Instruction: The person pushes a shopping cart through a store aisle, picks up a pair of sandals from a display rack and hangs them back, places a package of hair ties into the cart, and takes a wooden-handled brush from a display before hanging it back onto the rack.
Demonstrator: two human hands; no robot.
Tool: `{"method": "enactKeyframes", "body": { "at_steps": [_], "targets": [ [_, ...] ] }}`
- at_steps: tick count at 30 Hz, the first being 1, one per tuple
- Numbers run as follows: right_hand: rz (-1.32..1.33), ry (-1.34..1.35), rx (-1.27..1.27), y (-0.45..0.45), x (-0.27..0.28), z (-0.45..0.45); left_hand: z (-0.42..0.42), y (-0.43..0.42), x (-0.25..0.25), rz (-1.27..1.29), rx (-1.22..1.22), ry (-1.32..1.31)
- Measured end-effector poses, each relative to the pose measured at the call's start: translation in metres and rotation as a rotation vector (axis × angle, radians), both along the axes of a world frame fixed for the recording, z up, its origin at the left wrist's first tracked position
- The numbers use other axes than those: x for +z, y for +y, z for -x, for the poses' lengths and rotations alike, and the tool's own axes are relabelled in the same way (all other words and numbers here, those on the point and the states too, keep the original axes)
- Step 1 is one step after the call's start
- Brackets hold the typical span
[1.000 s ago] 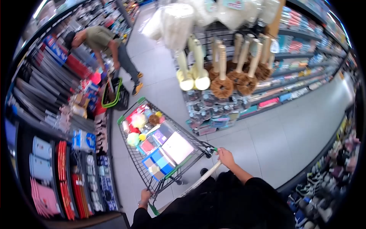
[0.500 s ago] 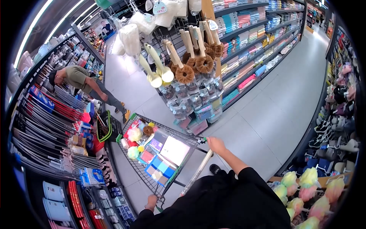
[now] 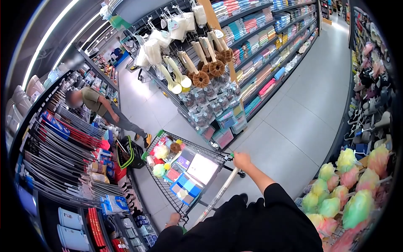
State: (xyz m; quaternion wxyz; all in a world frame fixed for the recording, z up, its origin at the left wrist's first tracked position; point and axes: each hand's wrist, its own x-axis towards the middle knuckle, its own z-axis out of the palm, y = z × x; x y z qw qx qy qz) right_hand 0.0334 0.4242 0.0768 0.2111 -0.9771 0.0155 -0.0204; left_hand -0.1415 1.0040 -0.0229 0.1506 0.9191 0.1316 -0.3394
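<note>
A wire shopping cart (image 3: 167, 195) with green corners stands in front of me. My right hand (image 3: 242, 161) is wrapped round the right end of its pale handle bar (image 3: 218, 194). At the cart's left rear corner my left hand (image 3: 174, 219) is closed on the cart, its fingers partly hidden. Inside lie a white box (image 3: 202, 169), a blue pack (image 3: 185, 189), a purple pack (image 3: 183, 162), a brown round brush (image 3: 175, 147) and several pastel bath puffs (image 3: 161, 151).
A person (image 3: 98, 103) stands by the left shelf of mop poles, near a black basket with a green handle (image 3: 133, 153). Ahead is a rack of hanging brushes (image 3: 200, 79). Folded towels (image 3: 260, 42) line the right aisle. Bath puffs (image 3: 357, 210) hang close at my right.
My view has turned slightly, and the cart and both hands sit a little further right in it. More of the bath puffs show at my right. Both hands keep their hold.
</note>
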Motion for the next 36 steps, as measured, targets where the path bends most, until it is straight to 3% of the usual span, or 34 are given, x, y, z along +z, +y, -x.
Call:
{"method": "enactKeyframes", "body": {
  "at_steps": [3,4,7,11,13,16,19,26,28,31,36],
  "targets": [
    [-0.035,0.075,-0.039,0.020,0.008,0.023,0.005,0.028,0.007,0.020,-0.108,-0.081],
    [-0.090,0.137,-0.073,0.027,0.012,0.032,0.008,0.030,0.009,0.001,0.001,-0.066],
    [-0.082,0.194,-0.067,0.040,0.019,0.055,0.012,0.050,0.016,-0.146,-0.432,-0.022],
    [-0.081,0.254,-0.089,0.064,0.024,0.081,0.014,0.079,0.014,-0.113,-0.339,-0.029],
    [-0.048,0.259,-0.120,0.074,0.023,0.091,0.019,0.087,0.018,0.054,-0.023,-0.100],
    [-0.023,0.244,-0.175,0.096,0.026,0.112,0.025,0.108,0.014,0.251,0.117,-0.195],
    [0.011,0.236,-0.237,0.124,0.028,0.139,0.028,0.142,0.010,0.293,-0.067,-0.256],
    [0.052,0.227,-0.361,0.207,0.004,0.215,0.028,0.234,-0.002,0.365,-0.231,-0.290],
    [0.041,0.233,-0.410,0.231,0.008,0.239,0.027,0.253,-0.001,0.412,-0.013,-0.253],
    [0.035,0.265,-0.438,0.266,0.010,0.272,0.025,0.280,0.006,0.342,0.033,-0.162],
    [-0.005,0.171,-0.470,0.303,0.003,0.329,0.036,0.311,0.021,0.468,0.108,-0.173]
  ]
}}
